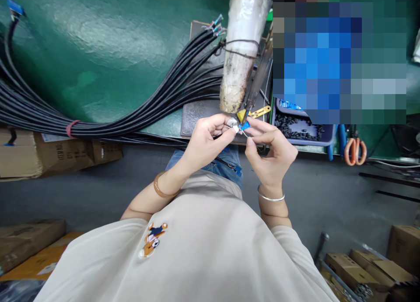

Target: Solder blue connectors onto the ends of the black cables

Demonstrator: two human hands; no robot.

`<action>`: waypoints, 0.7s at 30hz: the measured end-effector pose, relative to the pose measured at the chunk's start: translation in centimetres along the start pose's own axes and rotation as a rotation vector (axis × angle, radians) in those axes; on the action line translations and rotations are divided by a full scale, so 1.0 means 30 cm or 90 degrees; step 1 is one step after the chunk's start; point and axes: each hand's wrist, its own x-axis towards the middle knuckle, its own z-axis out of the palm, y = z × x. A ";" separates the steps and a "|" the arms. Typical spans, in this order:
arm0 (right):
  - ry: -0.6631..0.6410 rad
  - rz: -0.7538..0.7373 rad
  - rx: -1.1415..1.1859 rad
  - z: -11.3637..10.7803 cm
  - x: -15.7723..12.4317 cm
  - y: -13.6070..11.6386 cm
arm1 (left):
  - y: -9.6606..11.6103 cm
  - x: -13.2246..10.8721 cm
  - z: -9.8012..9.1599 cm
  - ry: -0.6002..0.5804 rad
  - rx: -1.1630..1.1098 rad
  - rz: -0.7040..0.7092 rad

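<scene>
Small blue plastic connector sits between left hand, fingers pinching a small white piece, and right hand, fingers pinching a thin white wire. Judged light, rigid; best gripped by its sides.

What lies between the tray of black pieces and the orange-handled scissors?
Blue handles, apparently of a hand tool, show there in the head view.
</scene>
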 end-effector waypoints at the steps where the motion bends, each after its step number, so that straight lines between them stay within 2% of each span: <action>1: 0.001 -0.003 0.002 0.000 -0.001 0.001 | 0.000 0.000 0.000 -0.001 -0.003 0.000; 11: 0.017 0.012 -0.025 0.000 0.008 -0.004 | 0.012 0.010 0.003 -0.018 -0.034 -0.025; 21: 0.014 -0.013 -0.038 -0.007 0.008 -0.016 | 0.010 0.009 -0.004 -0.024 -0.028 -0.039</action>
